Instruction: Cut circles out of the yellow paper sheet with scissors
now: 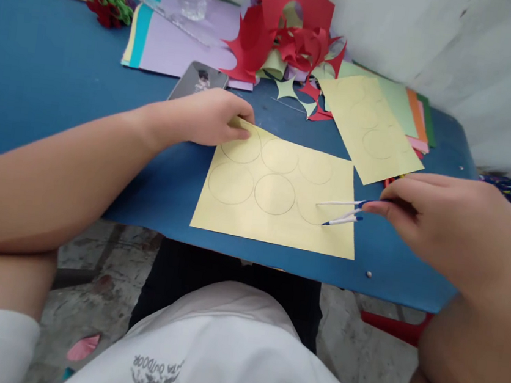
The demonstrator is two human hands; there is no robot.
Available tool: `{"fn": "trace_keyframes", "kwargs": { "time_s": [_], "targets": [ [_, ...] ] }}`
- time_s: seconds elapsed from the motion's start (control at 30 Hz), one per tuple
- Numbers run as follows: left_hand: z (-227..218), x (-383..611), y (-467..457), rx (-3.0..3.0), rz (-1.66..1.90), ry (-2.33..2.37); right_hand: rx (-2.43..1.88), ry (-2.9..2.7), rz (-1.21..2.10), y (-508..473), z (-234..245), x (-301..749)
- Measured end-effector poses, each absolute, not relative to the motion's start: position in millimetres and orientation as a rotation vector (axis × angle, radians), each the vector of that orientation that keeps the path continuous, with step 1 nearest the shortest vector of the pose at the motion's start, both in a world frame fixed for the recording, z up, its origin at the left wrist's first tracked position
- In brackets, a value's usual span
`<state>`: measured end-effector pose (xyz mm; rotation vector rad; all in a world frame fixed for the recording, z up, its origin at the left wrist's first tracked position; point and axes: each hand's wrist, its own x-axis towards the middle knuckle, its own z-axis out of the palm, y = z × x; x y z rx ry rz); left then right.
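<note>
A left hand (208,118), fingers together, pins the corner of a yellow sheet (275,218) of pencilled circles, as the right hand (423,217) pinches a white-legged compass (343,212) just off its fingertips.

Yellow sheet (278,194), pencilled circles, flat on blue table (66,71); white-blue compass (343,212), legs spread, on its right.

The circled sheet (278,194) lies on the surface (43,69) by its near edge. The left hand (203,118) rests on the sheet's 10 o'clock corner, and the right hand (419,216) at 3 o'clock pinches a compass (343,212) whose legs reach over it. From that sheet a second sheet (368,127) lies at 1 o'clock (just beside it), a phone (198,80) at 11 o'clock behind the left hand, and a scrap heap (287,35) at 12 o'clock.
</note>
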<state>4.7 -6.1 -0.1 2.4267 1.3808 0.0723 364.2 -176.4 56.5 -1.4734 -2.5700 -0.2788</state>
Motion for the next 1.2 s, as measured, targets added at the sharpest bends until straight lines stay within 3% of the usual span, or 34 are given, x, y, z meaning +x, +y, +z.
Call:
{"fn": "trace_keyframes", "kwargs": {
  "time_s": [0.37,0.73,1.2],
  "targets": [
    [-6.9,0.6,3.0,2.42,0.075,1.35,-1.231,-2.702,-0.087,-113.9,57.9,345.9],
    [-0.4,1.3,-5.1,2.449,0.025,1.345,-0.911,-2.71,0.321,-151.2,54.2,316.8],
    [-8.2,17.9,-48.4,2.478,0.044,1.544,-0.843,-2.616,0.441,-151.5,53.9,339.7]
  ]
}}
